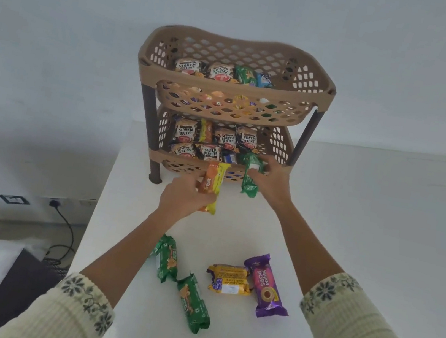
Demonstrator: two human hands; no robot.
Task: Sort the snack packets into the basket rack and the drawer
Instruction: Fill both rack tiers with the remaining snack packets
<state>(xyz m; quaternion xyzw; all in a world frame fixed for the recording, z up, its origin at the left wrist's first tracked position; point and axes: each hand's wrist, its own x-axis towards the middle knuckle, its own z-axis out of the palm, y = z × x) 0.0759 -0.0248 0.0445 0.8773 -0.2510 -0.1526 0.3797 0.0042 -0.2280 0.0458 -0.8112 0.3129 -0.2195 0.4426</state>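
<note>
1. Head view: your left hand (183, 196) has its fingers wrapped round an orange-and-yellow glossy foil biscuit packet (211, 186). Its long axis runs away from you, and its far end touches the front rim of the lower tier of the tan perforated plastic two-tier basket rack (318, 96).
2. Your right hand (270, 180) pinches a green crinkled foil biscuit packet (250, 175), held nearly upright at the same rim, right of the orange one and apart from it.
3. The right hand is nearer the opening. Its packet's top end already leans over the rim, towards the salted-peanut pouches (210, 151) inside, so I judge it will go in first.
4. The lower tier looks crowded; both packets probably need to slide in lengthwise over the front row.
5. Still on the smooth white tabletop (236, 228) near you lie two green packets (170, 259) end to end, a yellow packet (228, 279), and a purple packet (266, 286) touching it.
6. No drawer is visible.
</note>
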